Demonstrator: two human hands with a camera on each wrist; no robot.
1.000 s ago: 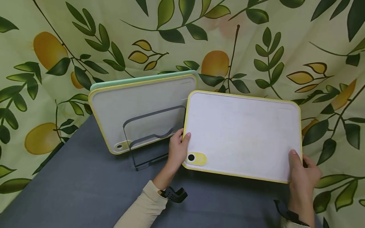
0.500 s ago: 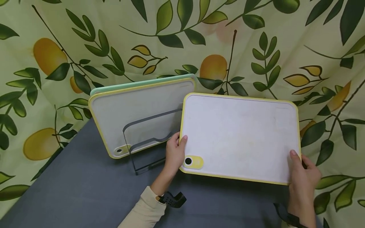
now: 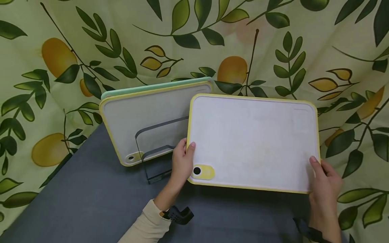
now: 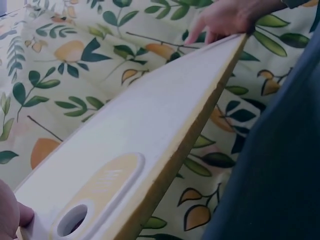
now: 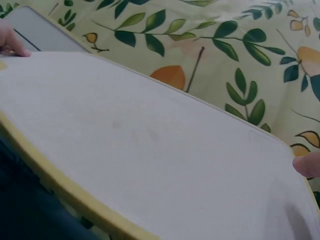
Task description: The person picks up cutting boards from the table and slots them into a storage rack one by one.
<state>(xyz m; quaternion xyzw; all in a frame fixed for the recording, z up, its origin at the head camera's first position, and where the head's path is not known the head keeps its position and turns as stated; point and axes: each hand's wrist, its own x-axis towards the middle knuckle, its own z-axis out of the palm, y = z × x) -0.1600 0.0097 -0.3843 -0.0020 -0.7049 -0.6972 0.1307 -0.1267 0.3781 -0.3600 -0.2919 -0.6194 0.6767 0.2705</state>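
A white cutting board (image 3: 255, 141) with a yellow rim is held up in front of me, tilted so its face shows. My left hand (image 3: 182, 162) grips its left edge, thumb on the face just above a yellow patch with a round hole (image 4: 72, 220). At the lower right edge my right hand (image 3: 326, 182) pinches the board, thumb in front and fingers behind. Left of it, a second yellow-rimmed white board (image 3: 146, 111) leans in a dark wire rack (image 3: 152, 128), with a mint-green board (image 3: 158, 86) behind it. The held board hides the rack's right part.
A dark grey-blue table (image 3: 91, 202) lies under the hands and rack. Close behind hangs a cream curtain (image 3: 121, 20) printed with leaves and orange fruit. Dark straps (image 3: 179, 214) sit on both wrists.
The held board has shifted slightly left and now overlaps more of the rack. Both hands keep their grip on it. The boards in the rack stay in place.
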